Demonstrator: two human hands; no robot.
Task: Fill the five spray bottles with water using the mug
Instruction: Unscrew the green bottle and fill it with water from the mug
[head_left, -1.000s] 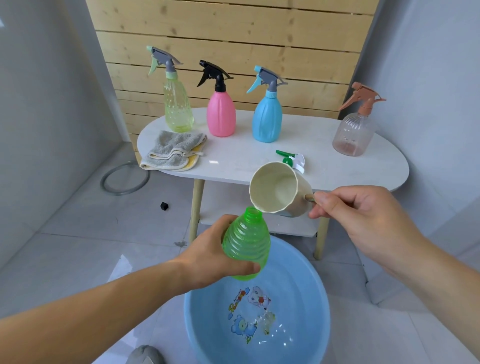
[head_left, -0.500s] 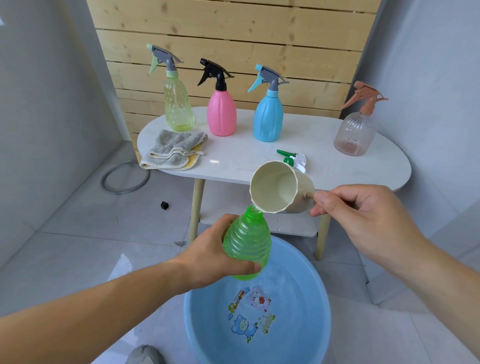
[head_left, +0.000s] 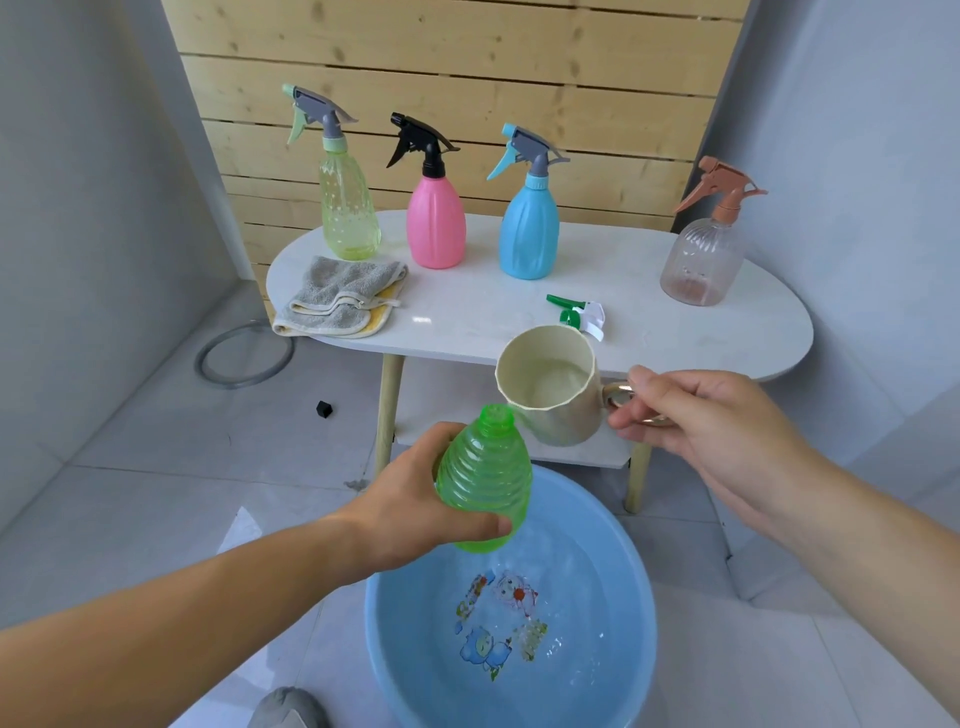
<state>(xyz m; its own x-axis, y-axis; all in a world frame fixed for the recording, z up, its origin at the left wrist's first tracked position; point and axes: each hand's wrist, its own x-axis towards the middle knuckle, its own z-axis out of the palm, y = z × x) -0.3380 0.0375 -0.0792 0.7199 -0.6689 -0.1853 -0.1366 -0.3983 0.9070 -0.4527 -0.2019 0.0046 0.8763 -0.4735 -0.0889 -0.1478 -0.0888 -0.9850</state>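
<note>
Bottle (head_left: 485, 478), thin ribbed plastic, looks light and squashy: left hand (head_left: 410, 499) wraps its belly; right hand (head_left: 691, 415) pinches the mug (head_left: 558, 415) by its handle, rim just beside the neck.

Left hand (head_left: 410, 499) round uncapped green bottle (head_left: 483, 478) over blue basin (head_left: 639, 613), right hand (head_left: 696, 421) tilting cream mug (head_left: 550, 384) beside its neck

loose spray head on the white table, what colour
Loose plastic spray head: green and white, head view.
</note>
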